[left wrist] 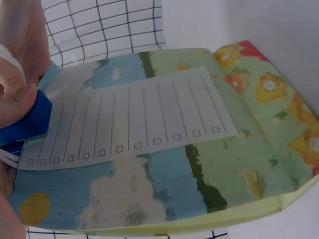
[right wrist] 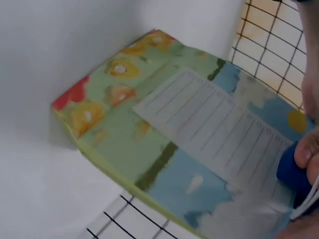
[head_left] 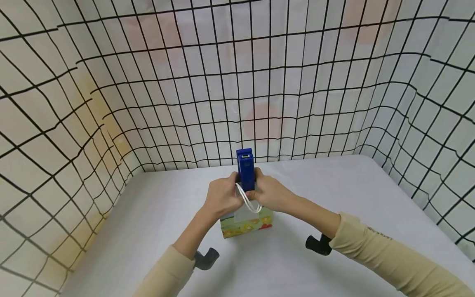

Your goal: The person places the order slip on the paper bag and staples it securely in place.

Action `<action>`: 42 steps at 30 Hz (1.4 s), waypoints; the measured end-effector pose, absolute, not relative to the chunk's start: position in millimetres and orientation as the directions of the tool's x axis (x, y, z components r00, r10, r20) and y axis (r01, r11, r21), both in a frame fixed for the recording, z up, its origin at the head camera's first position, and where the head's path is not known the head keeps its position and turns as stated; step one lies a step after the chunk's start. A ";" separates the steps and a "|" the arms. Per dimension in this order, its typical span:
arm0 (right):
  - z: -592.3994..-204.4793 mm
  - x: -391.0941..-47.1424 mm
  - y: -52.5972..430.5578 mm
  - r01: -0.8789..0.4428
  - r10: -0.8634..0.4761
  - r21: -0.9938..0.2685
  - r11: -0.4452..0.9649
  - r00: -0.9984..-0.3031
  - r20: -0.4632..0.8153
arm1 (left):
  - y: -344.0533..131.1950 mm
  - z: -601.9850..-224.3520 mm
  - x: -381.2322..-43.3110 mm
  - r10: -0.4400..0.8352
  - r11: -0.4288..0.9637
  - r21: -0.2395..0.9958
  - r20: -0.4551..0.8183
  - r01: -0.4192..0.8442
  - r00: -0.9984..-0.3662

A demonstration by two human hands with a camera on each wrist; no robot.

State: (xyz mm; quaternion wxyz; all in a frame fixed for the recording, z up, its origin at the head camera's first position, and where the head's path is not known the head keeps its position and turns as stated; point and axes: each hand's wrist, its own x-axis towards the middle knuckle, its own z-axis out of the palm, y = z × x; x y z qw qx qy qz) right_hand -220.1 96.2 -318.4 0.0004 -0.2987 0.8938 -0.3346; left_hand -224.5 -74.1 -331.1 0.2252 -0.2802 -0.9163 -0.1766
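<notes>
Both hands meet over a painted paper bag (head_left: 246,227) in the middle of the table. My left hand (head_left: 222,196) and my right hand (head_left: 273,192) grip a blue stapler (head_left: 246,171) from either side, its front end pointing away. White cord handles (head_left: 257,210) loop down between the hands. In the left wrist view, the stapler (left wrist: 37,119) lies across the bag's top edge, beside a white checklist sheet (left wrist: 134,122) on the bag's painted face. The right wrist view shows the bag (right wrist: 119,119) tilted, with flowers near its bottom. Fingers hide part of the stapler and bag top.
A white-covered table (head_left: 167,206) lies under the bag. Black wire mesh (head_left: 259,86) stands behind it and along both sides, with pale cloth behind. Black wrist mounts (head_left: 207,259) show below both forearms.
</notes>
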 end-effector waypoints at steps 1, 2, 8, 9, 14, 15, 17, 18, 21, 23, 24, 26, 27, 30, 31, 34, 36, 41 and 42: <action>-319.7 -219.1 95.2 -0.539 -0.522 -0.598 0.593 -0.823 0.224 | -74.4 -331.7 -224.6 0.432 0.780 0.198 0.516 0.594 -0.740; -320.8 -218.2 94.2 -0.547 -0.509 -0.597 0.587 -0.823 0.254 | -74.4 -332.1 -224.9 0.428 0.780 0.199 0.522 0.593 -0.738; -334.3 -219.0 86.0 -0.645 -0.418 -0.555 0.526 -0.764 0.491 | -73.8 -333.0 -223.7 0.392 0.777 0.208 0.579 0.594 -0.715; -336.7 -219.2 85.2 -0.654 -0.409 -0.546 0.524 -0.755 0.512 | -73.9 -333.0 -223.1 0.394 0.774 0.209 0.579 0.597 -0.714; -330.5 -215.1 87.3 -0.550 -0.403 -0.578 0.603 -0.835 0.375 | -75.3 -333.7 -224.2 0.437 0.775 0.189 0.528 0.603 -0.728; -326.3 -214.5 87.6 -0.505 -0.392 -0.596 0.625 -0.863 0.320 | -75.3 -333.3 -225.2 0.449 0.774 0.181 0.518 0.607 -0.728; -318.2 -214.9 86.2 -0.414 -0.346 -0.622 0.664 -0.908 0.235 | -74.7 -331.7 -227.2 0.460 0.769 0.181 0.509 0.613 -0.728; -314.6 -215.4 84.5 -0.370 -0.307 -0.644 0.669 -0.927 0.214 | -74.1 -330.4 -227.7 0.466 0.766 0.182 0.503 0.617 -0.728; -306.4 -217.1 74.9 -0.287 -0.170 -0.697 0.657 -0.957 0.235 | -71.7 -328.7 -229.3 0.472 0.752 0.214 0.486 0.624 -0.736; -304.4 -218.2 67.4 -0.275 -0.070 -0.741 0.613 -0.953 0.296 | -69.5 -328.4 -229.7 0.464 0.745 0.248 0.475 0.619 -0.748; -304.3 -219.0 63.6 -0.274 -0.022 -0.757 0.593 -0.945 0.325 | -68.3 -328.2 -229.4 0.460 0.741 0.268 0.465 0.615 -0.757; -305.6 -221.2 56.8 -0.282 0.058 -0.775 0.565 -0.924 0.378 | -66.2 -328.0 -228.1 0.437 0.736 0.320 0.448 0.596 -0.780; -306.6 -222.6 53.9 -0.289 0.093 -0.778 0.559 -0.910 0.404 | -65.3 -328.0 -227.4 0.420 0.737 0.343 0.443 0.582 -0.792; -309.7 -226.7 46.5 -0.306 0.172 -0.749 0.587 -0.858 0.485 | -64.0 -329.1 -224.6 0.361 0.715 0.446 0.424 0.538 -0.831; -311.2 -228.0 44.6 -0.314 0.184 -0.730 0.608 -0.838 0.514 | -64.0 -330.0 -223.9 0.342 0.708 0.475 0.418 0.523 -0.842; -316.0 -231.3 40.8 -0.349 0.202 -0.685 0.640 -0.783 0.588 | -64.2 -331.7 -221.9 0.309 0.686 0.529 0.411 0.500 -0.858; -319.8 -232.4 40.1 -0.372 0.211 -0.675 0.636 -0.758 0.617 | -64.1 -332.3 -220.3 0.315 0.692 0.520 0.406 0.500 -0.858; -325.3 -236.9 42.7 -0.417 0.233 -0.685 0.598 -0.726 0.646 | -62.3 -333.7 -222.5 0.354 0.718 0.419 0.468 0.556 -0.810; -324.8 -238.6 43.6 -0.426 0.227 -0.689 0.587 -0.730 0.645 | -62.1 -333.8 -224.2 0.359 0.721 0.394 0.492 0.570 -0.793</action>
